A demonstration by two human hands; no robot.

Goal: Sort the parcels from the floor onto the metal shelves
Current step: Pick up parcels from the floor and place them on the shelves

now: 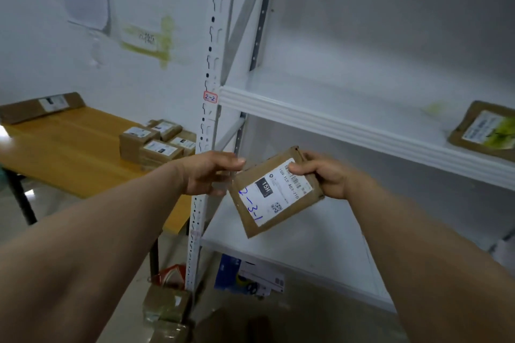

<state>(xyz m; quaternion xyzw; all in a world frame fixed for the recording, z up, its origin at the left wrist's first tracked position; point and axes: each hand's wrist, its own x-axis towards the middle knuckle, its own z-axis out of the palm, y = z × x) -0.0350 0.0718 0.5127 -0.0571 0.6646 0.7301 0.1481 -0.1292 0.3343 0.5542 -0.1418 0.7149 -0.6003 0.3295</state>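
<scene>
**Parcel marked 2-3-1 held before the rack, level not yet chosen**

The white metal shelves (390, 22) fill the view from 12 to 4 o'clock. The upper shelf (348, 122) crosses from centre toward 3 o'clock, and the lower shelf (320, 253) lies at 5 to 6 o'clock, below the hands. An orange wooden surface (69, 147) sits at 9 o'clock, outside the rack, carrying stacked parcels (158, 142). Floor parcels (167, 306) wait at 7 o'clock by the foot of the upright (207, 131). One shelved parcel (485, 131) lies flat on the upper shelf at 3 o'clock.

The held parcel (274, 195) is in mid-air at centre, in front of the gap between the two shelves and touching neither. It is close to square and tilted, its somewhat longer edge running from 8 up to 2 o'clock. The label faces the camera with "2-3-1" penned in blue. The right hand (326, 175) pinches its 2 o'clock corner, thumb on the label and fingers behind. The left hand (209, 172) has thumb and fingers either side of the 9 o'clock corner; whether they clamp it I cannot tell.

A small tag (210, 97) on the upright at 11 o'clock reads "2-2", level with the upper shelf. Judging by that, the parcel probably belongs on another level, likely the lower shelf beneath at 6 o'clock. The right hand has the surer hold and is on the rack side, so it looks the better one to carry the parcel down and inward.
</scene>
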